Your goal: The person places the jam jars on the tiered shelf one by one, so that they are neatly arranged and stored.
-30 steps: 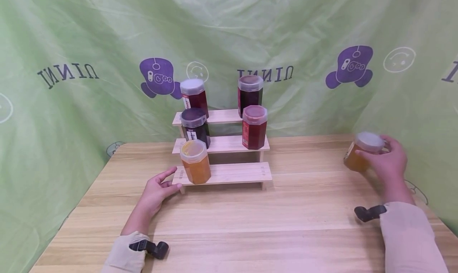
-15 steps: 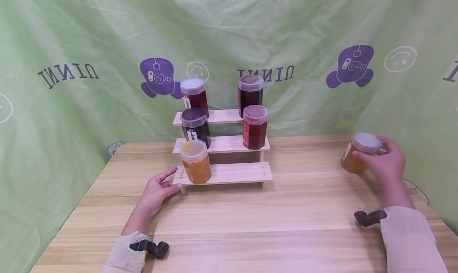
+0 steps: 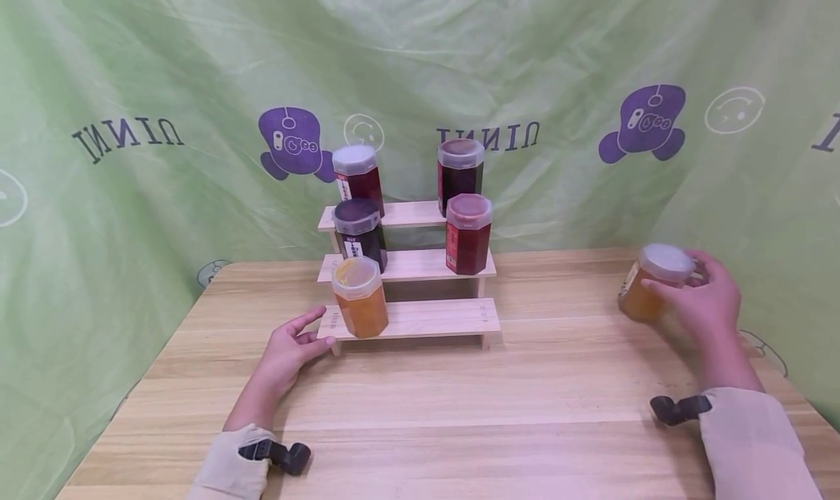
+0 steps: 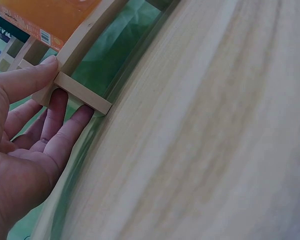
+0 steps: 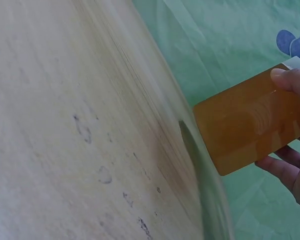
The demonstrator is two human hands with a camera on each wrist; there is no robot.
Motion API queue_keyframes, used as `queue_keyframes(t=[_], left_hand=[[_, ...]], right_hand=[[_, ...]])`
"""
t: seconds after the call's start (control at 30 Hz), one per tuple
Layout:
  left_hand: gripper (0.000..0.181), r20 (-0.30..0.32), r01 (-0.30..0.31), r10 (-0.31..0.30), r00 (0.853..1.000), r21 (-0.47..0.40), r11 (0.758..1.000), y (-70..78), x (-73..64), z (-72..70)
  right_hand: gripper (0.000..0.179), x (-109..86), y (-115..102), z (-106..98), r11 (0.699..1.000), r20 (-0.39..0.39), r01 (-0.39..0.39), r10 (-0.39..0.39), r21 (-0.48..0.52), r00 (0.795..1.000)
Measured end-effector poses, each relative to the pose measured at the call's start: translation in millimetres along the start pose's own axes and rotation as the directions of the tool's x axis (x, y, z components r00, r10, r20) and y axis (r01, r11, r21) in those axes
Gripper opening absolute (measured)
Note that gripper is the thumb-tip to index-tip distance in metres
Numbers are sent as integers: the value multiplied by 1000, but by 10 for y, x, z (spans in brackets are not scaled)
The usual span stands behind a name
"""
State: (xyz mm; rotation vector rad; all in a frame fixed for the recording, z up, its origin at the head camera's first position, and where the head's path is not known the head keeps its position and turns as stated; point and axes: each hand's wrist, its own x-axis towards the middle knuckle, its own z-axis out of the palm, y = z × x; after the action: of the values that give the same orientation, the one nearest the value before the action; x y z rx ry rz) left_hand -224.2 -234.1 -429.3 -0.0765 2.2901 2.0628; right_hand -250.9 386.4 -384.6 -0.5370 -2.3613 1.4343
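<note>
At the right side of the table, my right hand (image 3: 709, 299) grips an amber jar (image 3: 642, 299) with a frosted lid. Thumb and fingers lie on opposite sides of it, and the jar leans a little. In the right wrist view, a gap shows between the jar (image 5: 252, 122) and its dark shadow on the table. My left hand (image 3: 292, 350) holds the left end of the lowest tier of a wooden stepped shelf (image 3: 440, 318). Its thumb lies against the board (image 4: 82, 42) and its fingertips touch the short leg (image 4: 82, 93). Right beside that hand, an orange jar (image 3: 363, 310) stands on this tier.
On the middle tier stand a dark purple jar (image 3: 361, 245) and a red jar (image 3: 468, 241). The top tier carries a dark red jar (image 3: 359, 183) and another dark jar (image 3: 461, 183). A green printed curtain (image 3: 558, 194) hangs behind the wooden table (image 3: 525, 427).
My right hand has carried the amber jar slightly left and toward me. The left hand and the jars on the shelf stay in place.
</note>
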Motion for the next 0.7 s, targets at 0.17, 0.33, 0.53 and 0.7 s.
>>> queue_keyframes(t=[0.17,0.33,0.53,0.7], left_hand=[[72,-5,6,-6,1000,-1,1000,5,0,-1],[73,0,10,-10,1000,-10,1000,8,4,-4],[72,-2,4,-4,1000,-3,1000,0,5,-5],[72,-7,-2,2,1000,5,1000,-4,1,0]], right_hand=[[98,-62,-60,16,999,-1,32,-32,-26,1000],[97,-130,-121,33,999,2,38,-38,-33,999],[96,-198,-178,64,998,21,56,-55,-33,998],[96,-238,-210,97,996,11,80,-79,-49,997]])
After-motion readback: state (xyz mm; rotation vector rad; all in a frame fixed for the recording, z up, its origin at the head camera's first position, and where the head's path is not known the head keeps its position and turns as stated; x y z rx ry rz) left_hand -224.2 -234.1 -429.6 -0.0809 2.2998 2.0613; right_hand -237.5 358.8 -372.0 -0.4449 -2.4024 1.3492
